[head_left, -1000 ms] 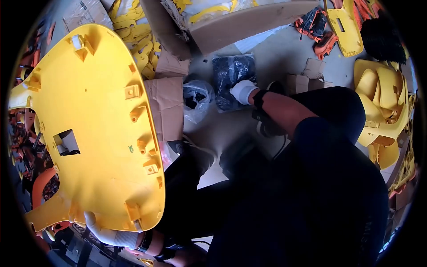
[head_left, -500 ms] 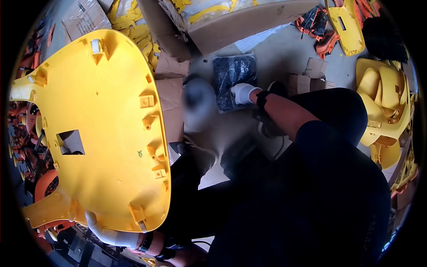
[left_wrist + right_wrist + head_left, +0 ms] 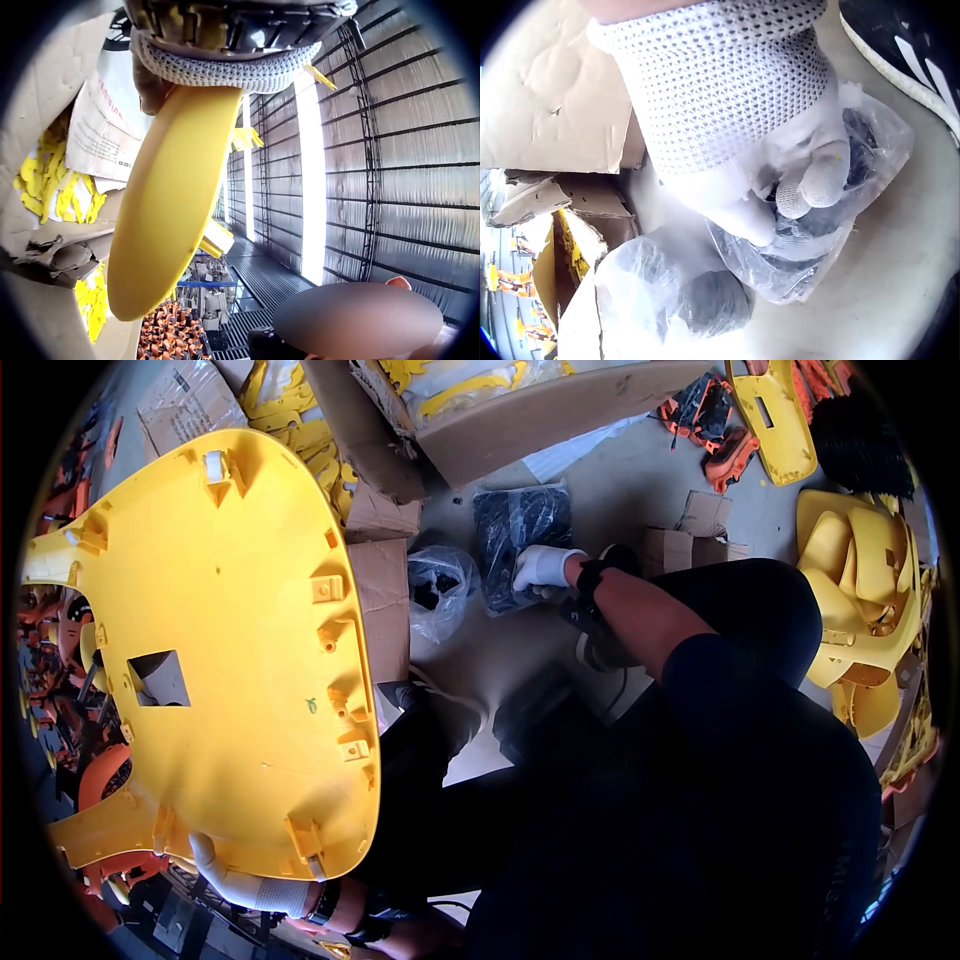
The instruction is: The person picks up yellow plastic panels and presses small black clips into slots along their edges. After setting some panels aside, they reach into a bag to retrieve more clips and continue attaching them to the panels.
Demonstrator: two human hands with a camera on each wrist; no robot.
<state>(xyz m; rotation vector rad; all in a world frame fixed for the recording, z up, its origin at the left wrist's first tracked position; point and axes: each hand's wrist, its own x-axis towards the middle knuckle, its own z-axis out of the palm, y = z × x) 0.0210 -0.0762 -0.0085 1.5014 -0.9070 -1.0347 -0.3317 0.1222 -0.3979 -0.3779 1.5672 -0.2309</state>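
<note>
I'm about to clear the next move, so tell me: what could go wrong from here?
1. The left hand grips the large yellow panel at one edge while the right hand is busy at the dark-filled bag, so the panel could tilt or slip.
2. That bag's crinkled plastic might slide or tear under the right hand.
3. The clear bag lies close beside it; a sideways pull could knock it.

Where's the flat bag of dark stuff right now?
In the head view, the flat bag lies on the floor, upper middle, with the right hand at its lower right and the rounder clear bag just to its left.
</note>
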